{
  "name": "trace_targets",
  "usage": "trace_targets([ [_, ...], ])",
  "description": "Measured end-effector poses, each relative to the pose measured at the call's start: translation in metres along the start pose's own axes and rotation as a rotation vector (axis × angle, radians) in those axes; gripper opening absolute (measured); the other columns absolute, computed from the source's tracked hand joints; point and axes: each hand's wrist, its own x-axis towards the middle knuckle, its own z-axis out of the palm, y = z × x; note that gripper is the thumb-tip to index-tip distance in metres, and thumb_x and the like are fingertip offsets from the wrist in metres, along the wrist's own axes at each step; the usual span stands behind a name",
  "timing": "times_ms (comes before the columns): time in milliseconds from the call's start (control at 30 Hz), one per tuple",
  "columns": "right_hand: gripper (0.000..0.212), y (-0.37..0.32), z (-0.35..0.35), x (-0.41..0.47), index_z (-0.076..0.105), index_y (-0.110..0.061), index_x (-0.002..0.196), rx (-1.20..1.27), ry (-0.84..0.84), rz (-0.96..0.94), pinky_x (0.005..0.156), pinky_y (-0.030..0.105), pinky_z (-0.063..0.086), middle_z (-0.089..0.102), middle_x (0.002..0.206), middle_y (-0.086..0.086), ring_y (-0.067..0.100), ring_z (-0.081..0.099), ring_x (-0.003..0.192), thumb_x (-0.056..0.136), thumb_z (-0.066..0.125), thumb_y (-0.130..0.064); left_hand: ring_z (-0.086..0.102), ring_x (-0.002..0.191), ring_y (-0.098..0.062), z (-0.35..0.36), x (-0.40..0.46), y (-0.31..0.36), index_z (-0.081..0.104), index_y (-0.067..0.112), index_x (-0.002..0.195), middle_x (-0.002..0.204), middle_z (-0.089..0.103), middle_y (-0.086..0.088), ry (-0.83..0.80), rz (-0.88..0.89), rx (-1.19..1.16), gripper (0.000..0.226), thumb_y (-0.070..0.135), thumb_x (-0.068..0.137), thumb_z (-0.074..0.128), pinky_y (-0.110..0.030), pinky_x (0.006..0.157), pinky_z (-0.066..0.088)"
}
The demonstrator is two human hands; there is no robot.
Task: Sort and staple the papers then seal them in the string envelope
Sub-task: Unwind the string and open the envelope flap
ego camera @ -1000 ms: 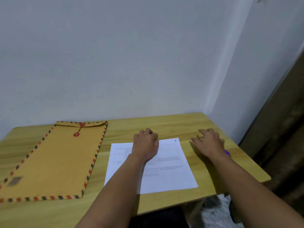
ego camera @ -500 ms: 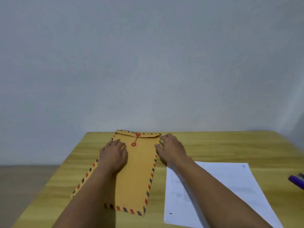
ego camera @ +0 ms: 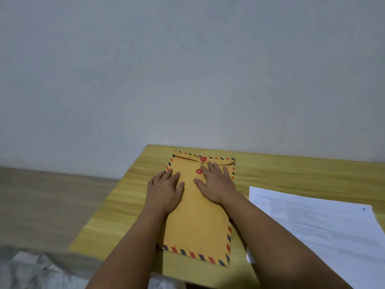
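Since half a second ago our right hand (ego camera: 216, 184) shifts onto the string envelope (ego camera: 198, 215) | both hands flat, left hand (ego camera: 165, 192) too | envelope at table (ego camera: 125, 205) left end, string tied | papers (ego camera: 316, 222) outside, right | unsealed, unpacked; stapling indeterminate.

1. Left hand (ego camera: 164, 190) shifted off the papers (ego camera: 325, 224) onto the string envelope (ego camera: 200, 213), palm flat near its left border.
2. Right hand (ego camera: 216, 184) moved from bare desk (ego camera: 291, 172) onto the envelope, fingers spread just beside the red string buttons (ego camera: 201, 165).
3. Purple object, seen earlier at the right, gone from view.
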Motion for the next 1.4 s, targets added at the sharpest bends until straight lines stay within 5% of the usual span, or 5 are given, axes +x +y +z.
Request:
trace_targets([
  [267, 0.074, -0.024, -0.015, -0.049, 0.042, -0.02, 0.158, 0.061, -0.053, -0.03, 0.127, 0.047, 0.018, 0.03, 0.17, 0.004, 0.026, 0.024, 0.158, 0.099, 0.05, -0.064, 0.045, 0.129, -0.028, -0.028, -0.053, 0.009, 0.057, 0.028, 0.133, 0.14, 0.054, -0.002, 0.001, -0.072, 0.146, 0.053, 0.057, 0.093, 0.039, -0.048, 0.103, 0.038],
  [433, 0.038, -0.028, -0.034, -0.042, 0.064, -0.021, 0.084, 0.123, 0.033, 0.029, 0.075, 0.036, 0.052, 0.066, 0.087, -0.003, 0.023, 0.063, 0.089, 0.088, 0.068, -0.059, 0.042, 0.132, -0.029, -0.043, -0.029, 0.009, 0.054, 0.025, 0.137, 0.141, 0.052, -0.004, 0.033, -0.096, 0.082, 0.049, 0.049, 0.095, 0.044, -0.049, 0.104, 0.039],
  [700, 0.015, -0.015, -0.041, 0.013, 0.082, -0.023, 0.096, 0.221, 0.046, 0.103, 0.086, 0.04, 0.061, 0.077, 0.1, -0.005, 0.019, 0.07, 0.098, 0.091, 0.069, -0.02, 0.013, 0.154, -0.025, -0.021, 0.028, 0.001, 0.04, 0.032, 0.151, 0.165, 0.027, 0.003, -0.073, 0.087, 0.019, 0.052, 0.048, 0.101, 0.036, -0.054, 0.12, 0.019],
  [1000, 0.045, -0.016, -0.046, 0.052, 0.073, -0.015, 0.085, 0.182, -0.06, 0.16, 0.076, 0.039, 0.056, 0.073, 0.088, 0.001, 0.022, 0.068, 0.087, 0.071, 0.087, -0.055, 0.015, 0.154, -0.018, -0.003, 0.027, -0.007, 0.034, 0.034, 0.154, 0.165, 0.026, 0.007, -0.041, 0.069, -0.019, 0.055, 0.049, 0.102, 0.029, -0.052, 0.123, 0.011],
  [1400, 0.015, -0.029, -0.027, 0.06, 0.076, -0.028, 0.082, 0.226, 0.072, 0.052, 0.079, 0.038, 0.06, 0.073, 0.085, -0.011, 0.016, 0.068, 0.089, 0.087, 0.077, -0.041, 0.011, 0.155, -0.016, -0.002, 0.028, -0.008, 0.032, 0.034, 0.155, 0.166, 0.024, 0.008, -0.051, 0.074, -0.026, 0.055, 0.049, 0.103, 0.027, -0.052, 0.124, 0.008],
])
